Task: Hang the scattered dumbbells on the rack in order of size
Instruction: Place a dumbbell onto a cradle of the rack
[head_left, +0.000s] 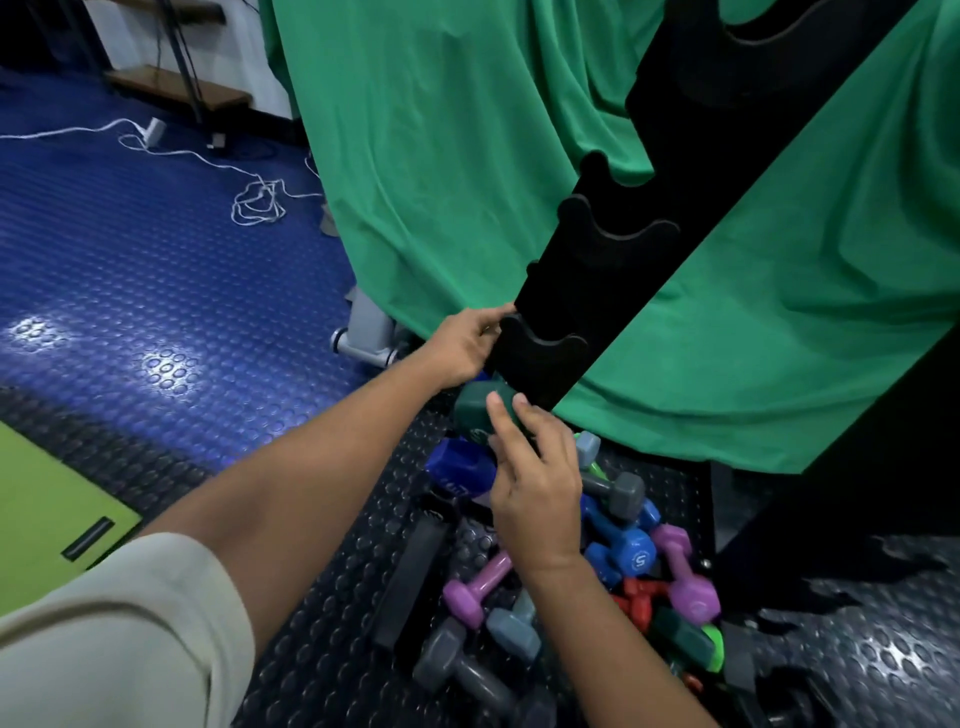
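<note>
Resting between both hands (537, 488): green dumbbell (475, 413)

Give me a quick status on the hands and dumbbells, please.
Left hand grips rack. Right hand touches dark green dumbbell. Cradles in view empty; pile on floor.

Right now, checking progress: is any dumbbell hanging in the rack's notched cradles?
No: the visible cradles of the black rack are bare, and the dumbbells lie piled on the floor.
</note>
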